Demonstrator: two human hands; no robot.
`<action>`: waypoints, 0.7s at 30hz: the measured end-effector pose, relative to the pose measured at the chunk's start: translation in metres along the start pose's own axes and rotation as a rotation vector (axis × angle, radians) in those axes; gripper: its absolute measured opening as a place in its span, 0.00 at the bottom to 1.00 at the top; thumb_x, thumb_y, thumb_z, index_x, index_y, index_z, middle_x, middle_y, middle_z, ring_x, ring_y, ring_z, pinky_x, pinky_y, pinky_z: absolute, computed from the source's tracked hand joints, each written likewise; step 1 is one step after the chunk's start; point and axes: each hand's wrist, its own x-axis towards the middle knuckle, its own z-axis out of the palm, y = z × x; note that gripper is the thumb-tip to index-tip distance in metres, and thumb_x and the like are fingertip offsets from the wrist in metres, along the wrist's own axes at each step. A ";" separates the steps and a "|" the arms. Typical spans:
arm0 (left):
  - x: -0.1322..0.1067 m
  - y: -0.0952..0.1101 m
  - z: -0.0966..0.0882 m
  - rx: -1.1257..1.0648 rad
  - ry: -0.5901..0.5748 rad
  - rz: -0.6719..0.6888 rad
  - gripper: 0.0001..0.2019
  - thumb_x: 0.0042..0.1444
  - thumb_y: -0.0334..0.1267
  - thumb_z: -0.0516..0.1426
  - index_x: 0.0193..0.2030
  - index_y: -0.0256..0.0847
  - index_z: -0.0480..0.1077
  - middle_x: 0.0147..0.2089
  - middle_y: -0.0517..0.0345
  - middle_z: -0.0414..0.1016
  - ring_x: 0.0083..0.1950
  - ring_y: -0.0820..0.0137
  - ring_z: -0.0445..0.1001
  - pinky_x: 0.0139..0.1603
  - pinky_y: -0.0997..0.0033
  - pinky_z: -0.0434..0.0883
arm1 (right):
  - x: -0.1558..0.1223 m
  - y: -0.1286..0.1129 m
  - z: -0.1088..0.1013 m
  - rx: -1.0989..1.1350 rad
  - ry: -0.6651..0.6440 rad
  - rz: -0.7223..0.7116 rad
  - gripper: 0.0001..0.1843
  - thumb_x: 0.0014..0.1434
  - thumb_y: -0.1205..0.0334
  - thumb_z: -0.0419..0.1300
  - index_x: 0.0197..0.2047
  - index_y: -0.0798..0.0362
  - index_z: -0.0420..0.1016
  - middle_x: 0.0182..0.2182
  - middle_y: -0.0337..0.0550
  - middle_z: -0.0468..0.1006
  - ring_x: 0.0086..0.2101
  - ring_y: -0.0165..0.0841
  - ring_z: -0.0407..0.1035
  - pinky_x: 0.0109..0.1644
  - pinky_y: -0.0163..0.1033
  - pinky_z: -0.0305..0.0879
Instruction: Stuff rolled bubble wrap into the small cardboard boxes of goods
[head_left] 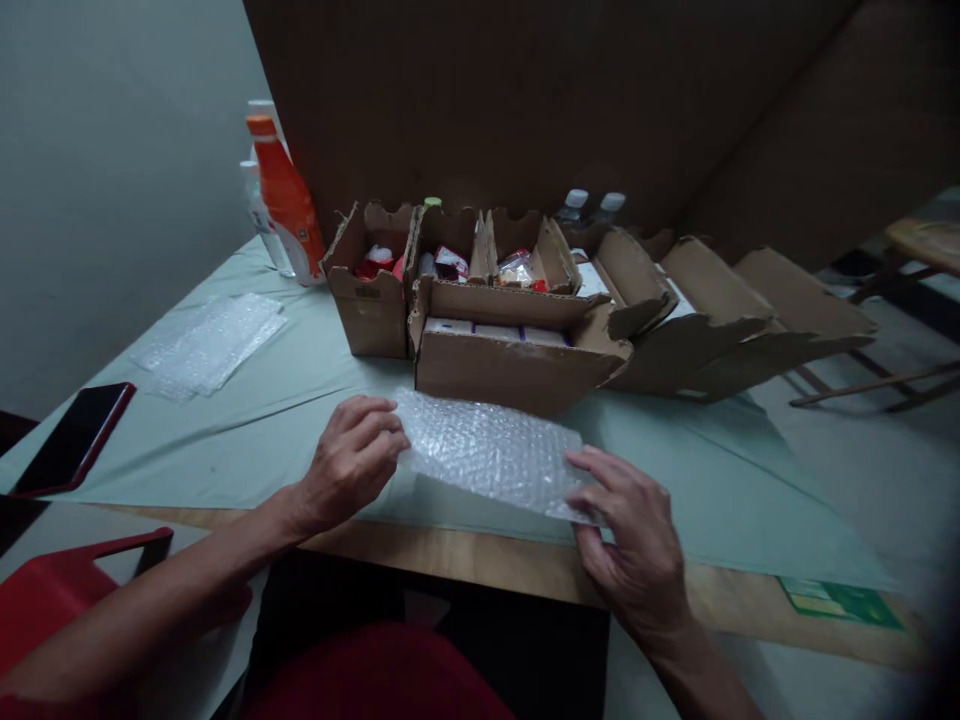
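Between my two hands a clear bubble wrap pouch [487, 450] is stretched out above the front of the cloth-covered table. My left hand [356, 460] pinches its left end, the fingers curled over the edge. At the other end, my right hand [626, 525] grips it with the thumb below and the fingers on top. Just behind the pouch stands a low cardboard box [517, 370] with white packs inside. Whether anything lies within the pouch, I cannot make out; it looks flat.
More bubble wrap pouches [214, 345] lie at the left, near a phone [71, 440]. Open cardboard bins [371, 310] with small packaged goods line the back, beside an orange bottle [285, 200]. A red stool [67, 600] stands lower left.
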 end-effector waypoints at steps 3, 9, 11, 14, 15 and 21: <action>-0.029 0.002 0.005 -0.014 -0.252 0.043 0.10 0.59 0.24 0.54 0.42 0.41 0.72 0.44 0.52 0.78 0.58 0.58 0.71 0.62 0.51 0.66 | -0.037 0.007 0.011 -0.063 -0.177 -0.034 0.13 0.62 0.77 0.51 0.42 0.51 0.70 0.50 0.49 0.81 0.55 0.43 0.72 0.51 0.47 0.65; -0.041 0.016 -0.006 -0.264 -0.476 -0.161 0.20 0.54 0.28 0.55 0.54 0.44 0.69 0.56 0.49 0.73 0.62 0.57 0.67 0.68 0.45 0.61 | -0.065 0.015 0.007 -0.081 -0.301 0.126 0.13 0.64 0.68 0.53 0.50 0.51 0.73 0.55 0.51 0.78 0.57 0.46 0.70 0.55 0.53 0.65; -0.031 0.023 0.001 -0.289 -0.421 -0.164 0.17 0.56 0.28 0.54 0.53 0.42 0.70 0.56 0.48 0.73 0.61 0.57 0.68 0.64 0.48 0.66 | -0.044 -0.002 0.012 -0.026 -0.292 0.152 0.13 0.66 0.67 0.52 0.49 0.50 0.75 0.55 0.50 0.78 0.57 0.44 0.70 0.56 0.53 0.66; -0.019 0.029 0.025 -0.270 -0.420 -0.148 0.13 0.59 0.27 0.53 0.48 0.39 0.73 0.51 0.46 0.75 0.54 0.58 0.71 0.56 0.53 0.71 | -0.011 -0.035 0.041 0.097 -0.358 0.114 0.16 0.67 0.69 0.51 0.51 0.51 0.76 0.57 0.49 0.77 0.58 0.41 0.69 0.59 0.51 0.66; -0.018 0.029 0.033 -0.263 -0.438 -0.151 0.11 0.61 0.27 0.53 0.47 0.39 0.74 0.49 0.46 0.76 0.52 0.59 0.72 0.55 0.54 0.71 | -0.007 -0.041 0.052 0.135 -0.399 0.092 0.16 0.67 0.69 0.51 0.52 0.52 0.77 0.58 0.49 0.76 0.58 0.40 0.69 0.59 0.50 0.66; -0.030 0.020 0.045 -0.276 -0.482 -0.189 0.11 0.65 0.29 0.53 0.49 0.39 0.74 0.52 0.48 0.75 0.53 0.60 0.71 0.55 0.56 0.70 | -0.052 0.008 0.050 0.052 -0.441 0.186 0.18 0.69 0.60 0.50 0.52 0.48 0.79 0.55 0.47 0.80 0.55 0.42 0.72 0.56 0.53 0.67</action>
